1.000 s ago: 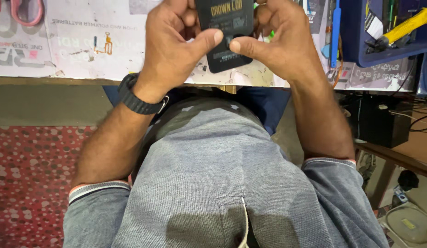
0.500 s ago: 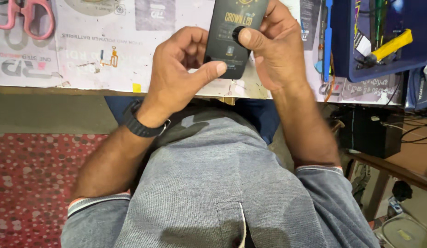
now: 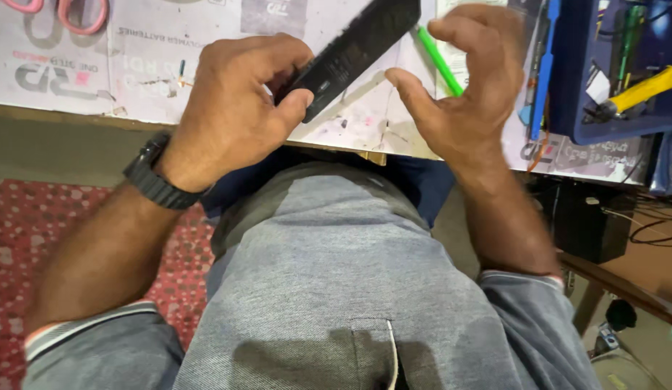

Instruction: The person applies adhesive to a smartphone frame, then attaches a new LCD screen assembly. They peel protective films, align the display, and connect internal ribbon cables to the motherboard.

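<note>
My left hand [image 3: 238, 101] grips the near end of a flat black rectangular device [image 3: 358, 47], which tilts up and to the right over the table's front edge. A black watch sits on that wrist. To the right of the device, my right hand [image 3: 462, 90] hangs free with curled, spread fingers and holds nothing. A green pen [image 3: 438, 63] lies on the table between the device and my right hand.
The table [image 3: 134, 79] is covered with printed paper. Pink-handled scissors [image 3: 61, 11] lie at the far left. A blue tray [image 3: 614, 87] with a yellow-handled tool [image 3: 636, 90] stands at the right. Red carpet lies below left; a black box and cables sit at the lower right.
My right hand has let go of the black device and pulled to the right. My left hand now holds it alone and has turned it diagonal.
</note>
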